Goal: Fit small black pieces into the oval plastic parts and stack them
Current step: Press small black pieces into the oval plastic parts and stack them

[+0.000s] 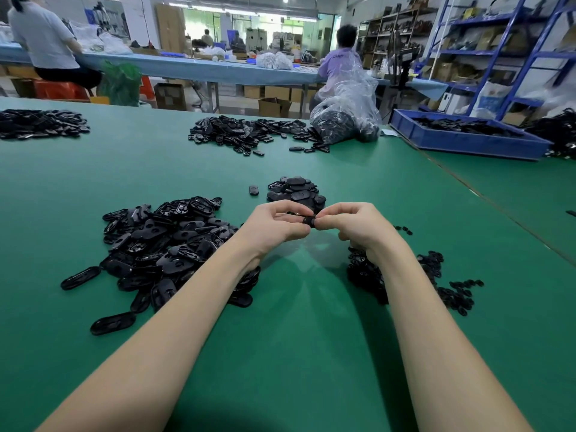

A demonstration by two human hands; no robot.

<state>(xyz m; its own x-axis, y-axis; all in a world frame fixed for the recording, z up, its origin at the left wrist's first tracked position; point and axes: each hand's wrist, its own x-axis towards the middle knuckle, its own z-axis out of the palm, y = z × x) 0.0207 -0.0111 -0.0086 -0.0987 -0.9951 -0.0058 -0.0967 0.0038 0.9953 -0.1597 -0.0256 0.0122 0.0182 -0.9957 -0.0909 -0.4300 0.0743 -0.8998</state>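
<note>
Left hand: my left hand (278, 225) is raised over the worktop (299, 322), fingers curled, pinching one end of the black part (309, 220).
Right hand: my right hand (358, 227) meets it, thumb and forefinger nipped on the other end, so I judge I am pressing a small piece home.
Part in hand: only a sliver shows between the fingertips (too hidden to tell whether the insert is seated).
Oval parts: the loose heap of oval parts (174, 241) lies near my left forearm, I think so that hand can feed itself.
Small pieces: the small black pieces (436, 275) spread beside and under my right wrist, likewise handy.
Finished pile: the stack of done parts (296, 190) sits just beyond both hands, a short reach forward.
Stray: one lone oval (253, 190) lies just beside that stack.
Progress: plenty of unfitted ovals remain, by my reckoning.
</note>
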